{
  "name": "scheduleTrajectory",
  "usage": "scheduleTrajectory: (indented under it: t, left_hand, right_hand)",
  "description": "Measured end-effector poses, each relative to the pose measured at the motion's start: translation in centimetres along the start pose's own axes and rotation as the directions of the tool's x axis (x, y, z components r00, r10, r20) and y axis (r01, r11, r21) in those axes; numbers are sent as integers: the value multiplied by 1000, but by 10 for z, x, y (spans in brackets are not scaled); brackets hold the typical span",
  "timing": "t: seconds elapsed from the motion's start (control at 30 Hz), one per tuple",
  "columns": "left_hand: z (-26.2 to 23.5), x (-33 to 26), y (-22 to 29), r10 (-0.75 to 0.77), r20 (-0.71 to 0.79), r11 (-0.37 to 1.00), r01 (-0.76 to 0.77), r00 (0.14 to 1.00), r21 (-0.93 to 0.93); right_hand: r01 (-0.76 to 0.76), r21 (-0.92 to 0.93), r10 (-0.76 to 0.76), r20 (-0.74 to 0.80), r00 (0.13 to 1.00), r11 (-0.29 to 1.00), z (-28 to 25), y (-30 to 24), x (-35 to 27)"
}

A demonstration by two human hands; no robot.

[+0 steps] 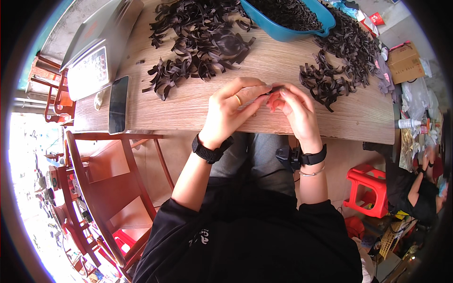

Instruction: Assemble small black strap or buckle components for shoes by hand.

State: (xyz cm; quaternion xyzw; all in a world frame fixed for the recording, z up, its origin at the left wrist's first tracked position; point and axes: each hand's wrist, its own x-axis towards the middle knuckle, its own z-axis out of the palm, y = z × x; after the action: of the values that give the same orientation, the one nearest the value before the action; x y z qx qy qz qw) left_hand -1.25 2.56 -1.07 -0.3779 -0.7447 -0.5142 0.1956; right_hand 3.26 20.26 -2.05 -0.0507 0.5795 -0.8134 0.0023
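Close to the table's near edge, my left hand (pixel 232 107) and my right hand (pixel 301 112) meet at the fingertips. Between them they pinch a short dark strip (pixel 274 90), mostly covered by the fingers. Beyond my left hand lies a loose heap of dark brown, ribbon-like strips (pixel 200 45), many of them curled. A second heap of similar strips (pixel 347 52) spreads over the right side, its nearest curls just beyond my right hand. Farther back, a teal basin (pixel 276 35) holds many small dark pieces.
On the left of the wooden table (pixel 160 113) are a black phone (pixel 118 104) and a pale box-like object (pixel 89 70). A wooden chair (pixel 113 200) stands below left. To the right are a red stool (pixel 368 188), a cardboard box (pixel 406 63) and another person (pixel 422 193).
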Motion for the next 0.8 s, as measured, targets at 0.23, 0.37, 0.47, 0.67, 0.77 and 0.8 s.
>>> scheduleTrajectory:
  t: [0.23,0.37,0.47,0.67,0.77,0.8]
  left_hand:
    - [3,-1,1,-51,-17,997,49,999,-63]
    - [6,-3,-2,-4,-32,1000,3,999,-20]
    - [6,-4,-2,-7,-2,1000,7,1000,16]
    - [7,-3,-2,-5,19,1000,6,1000,-21]
    - [7,-2,-3,-71,39,994,74,997,-75]
    - [7,-2,-2,-144,63,982,150,988,-114]
  right_hand:
    - [-6,61,4,32,999,998,-1,-1,-2]
    - [-74,-54,76,37,996,996,0,0,-2]
    - [-74,-56,75,17,997,996,1,0,-1]
    - [-70,-68,69,-11,998,995,0,0,-2]
    - [-93,-87,91,-30,995,992,0,-2,-3]
    - [-93,-87,91,-31,995,992,-1,-1,-3]
